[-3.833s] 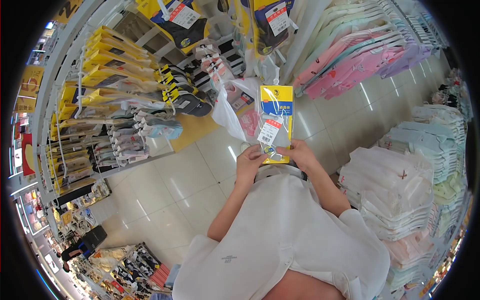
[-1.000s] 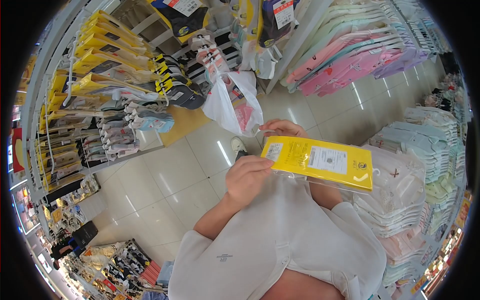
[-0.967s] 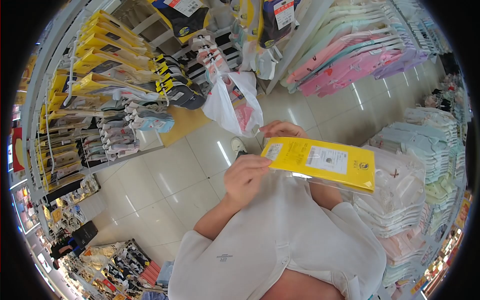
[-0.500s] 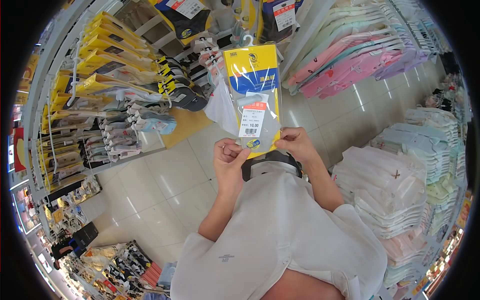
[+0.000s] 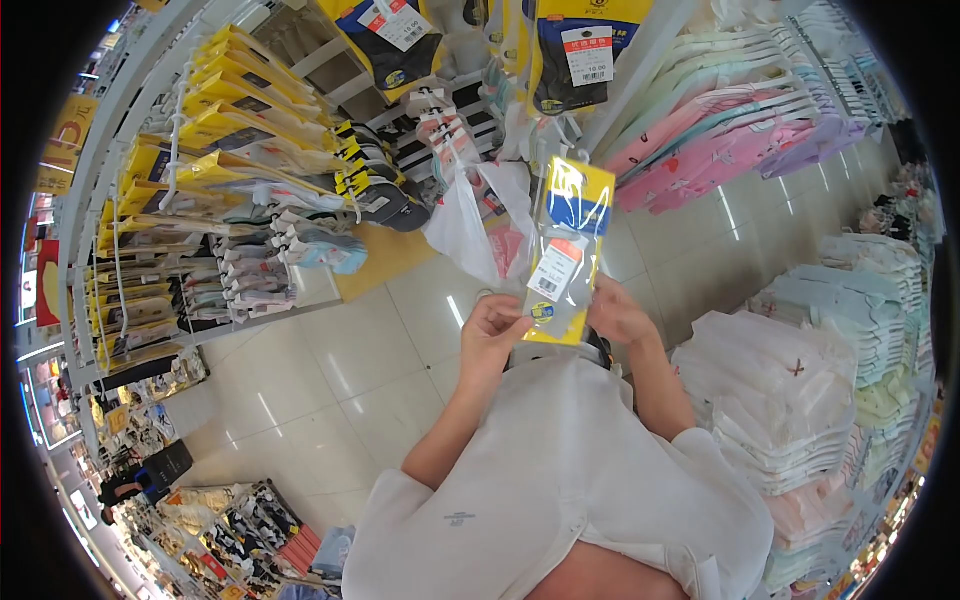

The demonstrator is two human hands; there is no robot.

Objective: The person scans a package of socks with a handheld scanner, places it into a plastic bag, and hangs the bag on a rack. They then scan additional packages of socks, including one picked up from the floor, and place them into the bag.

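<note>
A clear packet of grey socks (image 5: 554, 310) with a yellow and blue card is held up in front of my chest, tilted to the right. It bears a white and red price label. My left hand (image 5: 493, 330) pinches its lower left edge between thumb and fingers. At the lower right edge, my right hand (image 5: 621, 312) grips the packet, with some fingers hidden behind it. Just beyond hangs a thin white plastic bag (image 5: 455, 225) with something pink showing through.
Hanging sock packets (image 5: 225, 110) fill the rack on the left, and more packets (image 5: 575, 60) hang ahead. Pink garments (image 5: 690, 165) hang at upper right. White garments (image 5: 765, 360) hang close by my right arm. Tiled floor (image 5: 340, 360) runs between the displays.
The sock packet has moved right and toward me with both hands, and now leans to the right with glare on it. The white bag shows more fully.
</note>
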